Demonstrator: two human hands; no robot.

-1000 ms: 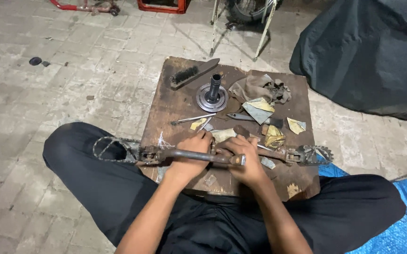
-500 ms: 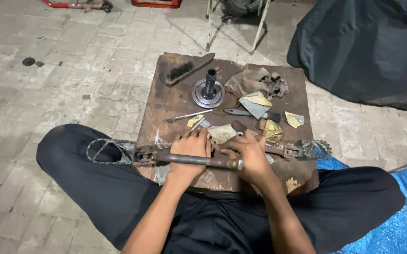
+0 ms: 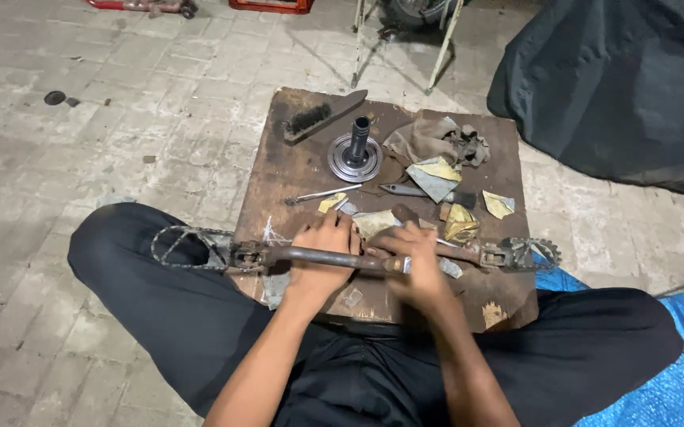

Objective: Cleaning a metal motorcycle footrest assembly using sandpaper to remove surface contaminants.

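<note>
Both hands are down on the metal bar (image 3: 318, 258), which lies crosswise along the near edge of the brown worktop (image 3: 279, 170). The left hand (image 3: 322, 251) is wrapped over the bar, fingers curled around it. The right hand (image 3: 413, 261) is blurred, closed over the bar just beside the left. The bar's toothed footpeg (image 3: 188, 247) overhangs the left edge above the person's knee, and the other toothed end (image 3: 528, 254) pokes past the right edge over the blue tarp (image 3: 674, 348). Mid-worktop is crowded: paper scraps (image 3: 437, 175), a thin rod (image 3: 318, 194) and a round flanged hub (image 3: 355, 154) standing upright, with a brush (image 3: 318, 119) at the far edge. Open paving lies left; a dark cover (image 3: 619, 87) closes off the right.
</note>
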